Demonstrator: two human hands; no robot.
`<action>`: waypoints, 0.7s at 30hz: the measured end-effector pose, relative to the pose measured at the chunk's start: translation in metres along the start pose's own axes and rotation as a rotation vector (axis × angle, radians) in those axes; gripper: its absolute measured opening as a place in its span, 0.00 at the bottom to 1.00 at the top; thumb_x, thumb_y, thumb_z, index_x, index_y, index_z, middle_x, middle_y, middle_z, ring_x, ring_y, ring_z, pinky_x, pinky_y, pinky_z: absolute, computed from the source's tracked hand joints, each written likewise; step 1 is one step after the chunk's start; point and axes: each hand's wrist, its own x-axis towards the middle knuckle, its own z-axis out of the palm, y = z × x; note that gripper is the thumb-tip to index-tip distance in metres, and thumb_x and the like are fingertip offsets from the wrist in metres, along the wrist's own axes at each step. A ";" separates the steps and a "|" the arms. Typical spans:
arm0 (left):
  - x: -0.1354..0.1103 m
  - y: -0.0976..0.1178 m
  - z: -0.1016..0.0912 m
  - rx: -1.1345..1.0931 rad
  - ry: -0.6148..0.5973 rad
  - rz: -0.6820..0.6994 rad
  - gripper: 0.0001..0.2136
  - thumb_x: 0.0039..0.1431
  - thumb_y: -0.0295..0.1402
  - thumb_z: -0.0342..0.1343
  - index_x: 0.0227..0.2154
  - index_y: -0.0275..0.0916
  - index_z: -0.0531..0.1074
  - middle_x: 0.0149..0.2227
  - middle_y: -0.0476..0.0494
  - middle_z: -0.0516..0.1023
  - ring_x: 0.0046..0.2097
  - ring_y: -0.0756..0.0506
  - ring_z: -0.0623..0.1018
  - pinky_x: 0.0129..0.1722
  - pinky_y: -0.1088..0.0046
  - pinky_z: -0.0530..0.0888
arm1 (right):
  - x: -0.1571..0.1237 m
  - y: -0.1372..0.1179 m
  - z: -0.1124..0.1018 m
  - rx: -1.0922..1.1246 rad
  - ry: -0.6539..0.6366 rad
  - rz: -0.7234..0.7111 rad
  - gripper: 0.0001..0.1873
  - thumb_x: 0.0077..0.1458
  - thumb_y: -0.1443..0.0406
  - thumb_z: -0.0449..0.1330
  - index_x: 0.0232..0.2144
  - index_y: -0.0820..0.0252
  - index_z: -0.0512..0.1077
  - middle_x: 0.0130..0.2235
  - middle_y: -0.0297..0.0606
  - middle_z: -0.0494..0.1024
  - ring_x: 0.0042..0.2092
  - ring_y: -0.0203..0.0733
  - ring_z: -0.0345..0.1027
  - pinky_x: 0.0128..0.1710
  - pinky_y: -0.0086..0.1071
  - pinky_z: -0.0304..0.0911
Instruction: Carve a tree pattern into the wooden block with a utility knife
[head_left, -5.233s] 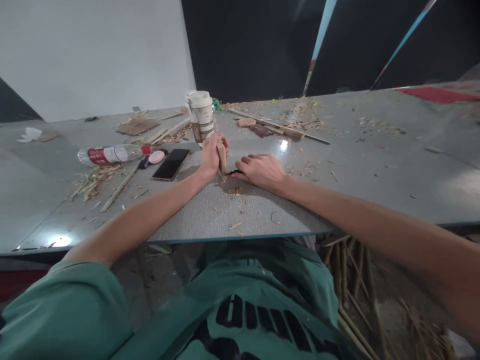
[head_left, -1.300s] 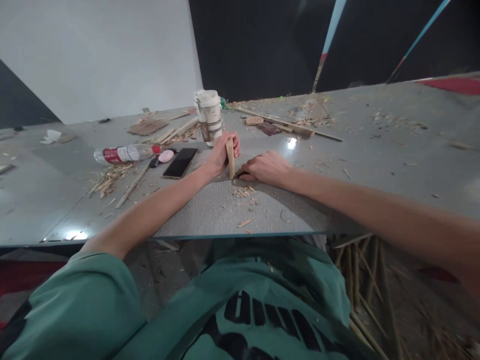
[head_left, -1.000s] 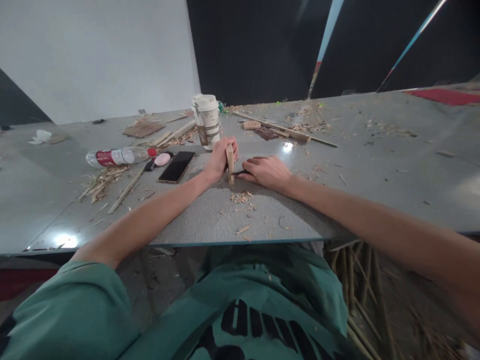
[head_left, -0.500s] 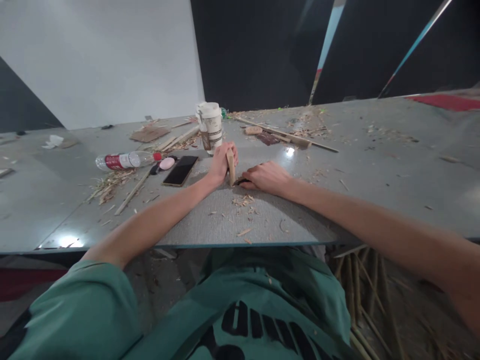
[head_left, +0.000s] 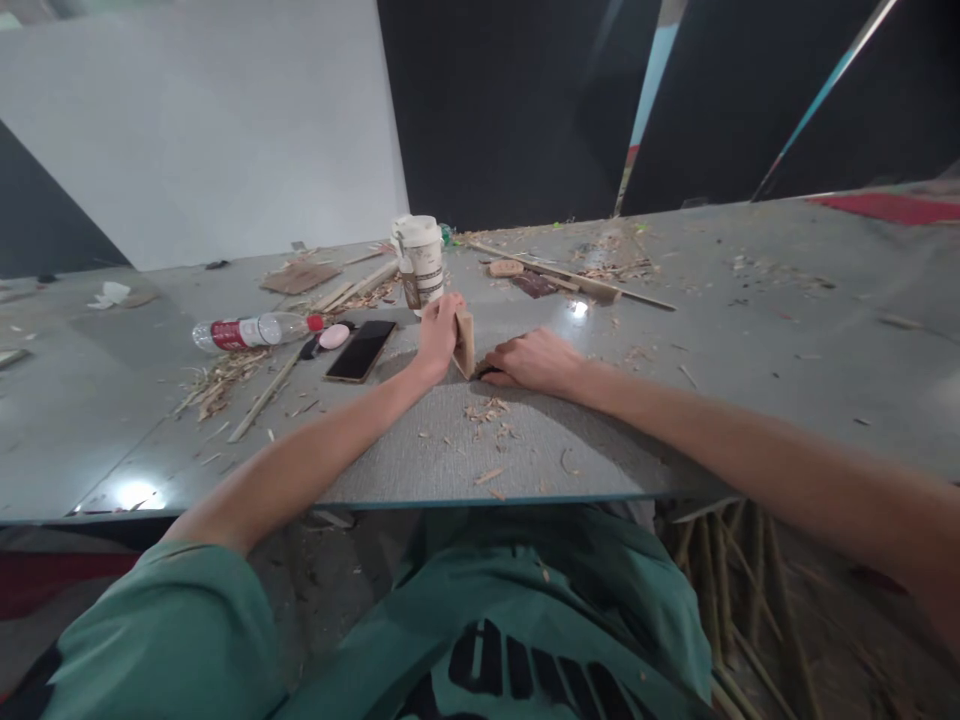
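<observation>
My left hand [head_left: 439, 338] is closed around a flat piece of wood [head_left: 465, 345], which stands on edge, tilted, with its lower end at the tabletop. Close by on the right, my right hand [head_left: 536, 358] rests low on the table, its fingers wrapped round a small dark tool [head_left: 487, 370]. Most of that tool is hidden under the fingers, so its kind does not show. The tool's tip meets the lower end of the wood. Wood shavings [head_left: 487, 412] lie scattered just in front of both hands.
A paper cup [head_left: 420, 262] with a white lid stands behind my left hand. To the left lie a phone [head_left: 361, 350], a plastic bottle [head_left: 251, 331] and a pink round object [head_left: 334, 336]. Wooden strips [head_left: 574, 272] lie at the back. The table's front edge [head_left: 480, 502] runs near my body.
The piece of wood has turned a little in my left hand, showing more of its broad face. My right hand stays in about the same place. The whole view has shifted slightly.
</observation>
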 end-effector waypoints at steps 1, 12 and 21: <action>-0.001 0.000 0.000 0.026 0.043 0.061 0.21 0.71 0.42 0.54 0.24 0.43 0.55 0.24 0.51 0.56 0.27 0.48 0.61 0.28 0.70 0.60 | -0.001 0.002 0.002 0.010 0.019 0.000 0.20 0.74 0.50 0.55 0.46 0.54 0.82 0.43 0.41 0.87 0.37 0.42 0.76 0.30 0.35 0.42; -0.007 0.002 -0.007 0.260 0.171 0.357 0.24 0.67 0.39 0.59 0.20 0.42 0.53 0.23 0.53 0.49 0.27 0.49 0.55 0.29 0.67 0.55 | -0.013 0.051 0.024 0.155 0.378 0.284 0.23 0.72 0.48 0.55 0.32 0.55 0.76 0.33 0.43 0.81 0.33 0.44 0.69 0.30 0.38 0.44; -0.013 0.020 -0.005 0.213 0.081 0.320 0.13 0.63 0.34 0.60 0.23 0.41 0.69 0.26 0.49 0.72 0.34 0.47 0.74 0.41 0.69 0.73 | -0.016 0.061 0.024 0.281 0.564 0.293 0.21 0.71 0.51 0.56 0.29 0.54 0.72 0.29 0.40 0.76 0.33 0.44 0.68 0.34 0.39 0.53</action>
